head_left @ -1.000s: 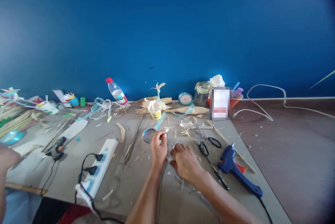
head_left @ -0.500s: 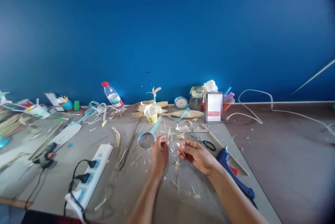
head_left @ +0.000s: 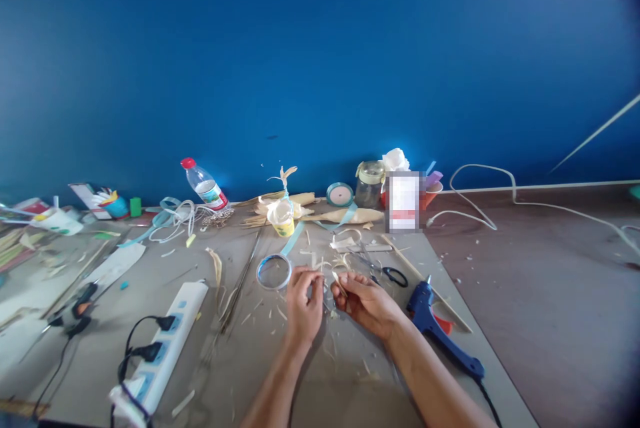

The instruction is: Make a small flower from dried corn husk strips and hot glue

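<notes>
Above the surface (head_left: 350, 401), right hand (head_left: 367, 305) pinching husk (head_left: 337, 279).
Long axis slants forward-left; can't tell if left hand (head_left: 304, 301) grips.

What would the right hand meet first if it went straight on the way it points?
Most likely the left hand, which lies just ahead of the right hand and the small pale piece it pinches. Depth is unclear, so it might pass above or beyond.

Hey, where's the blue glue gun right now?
In the head view, the blue glue gun lies to the right of the right hand, beside the forearm, with its nozzle near a long pale stick.
</notes>
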Demonstrator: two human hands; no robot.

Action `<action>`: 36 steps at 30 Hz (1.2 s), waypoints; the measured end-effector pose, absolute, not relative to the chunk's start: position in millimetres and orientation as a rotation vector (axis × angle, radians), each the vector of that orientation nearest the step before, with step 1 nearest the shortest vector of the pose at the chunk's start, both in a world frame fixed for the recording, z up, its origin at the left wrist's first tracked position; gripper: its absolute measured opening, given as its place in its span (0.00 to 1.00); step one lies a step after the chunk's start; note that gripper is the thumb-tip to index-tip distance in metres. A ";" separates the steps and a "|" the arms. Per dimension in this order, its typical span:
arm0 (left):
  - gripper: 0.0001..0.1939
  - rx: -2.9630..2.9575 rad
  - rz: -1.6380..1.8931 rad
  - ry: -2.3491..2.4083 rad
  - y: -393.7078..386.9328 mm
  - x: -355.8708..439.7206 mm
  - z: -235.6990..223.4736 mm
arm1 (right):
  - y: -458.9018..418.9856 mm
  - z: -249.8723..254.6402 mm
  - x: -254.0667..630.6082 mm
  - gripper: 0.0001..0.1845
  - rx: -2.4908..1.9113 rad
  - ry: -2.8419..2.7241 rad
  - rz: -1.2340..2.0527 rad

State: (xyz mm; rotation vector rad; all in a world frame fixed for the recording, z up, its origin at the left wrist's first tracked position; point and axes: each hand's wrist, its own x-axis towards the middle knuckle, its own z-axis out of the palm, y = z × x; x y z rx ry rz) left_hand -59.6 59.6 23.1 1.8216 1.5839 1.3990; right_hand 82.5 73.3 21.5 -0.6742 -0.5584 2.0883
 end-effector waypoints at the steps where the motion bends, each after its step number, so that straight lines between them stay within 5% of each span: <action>1: 0.09 1.757 1.425 1.531 59.4 -60.2 24.4 | 73.1 21.2 81.1 0.12 -0.668 -0.554 2.096; 21: 0.09 1.094 1.278 1.010 58.2 -56.8 29.4 | 70.6 25.8 76.9 0.14 -0.719 -0.734 1.980; 29: 0.10 1.101 1.241 1.180 57.2 -55.2 32.8 | 70.4 26.6 75.8 0.15 -0.768 -0.769 1.949; 36: 0.11 1.257 1.231 1.399 59.6 -57.7 31.7 | 70.1 27.1 78.3 0.18 -1.041 -1.036 1.469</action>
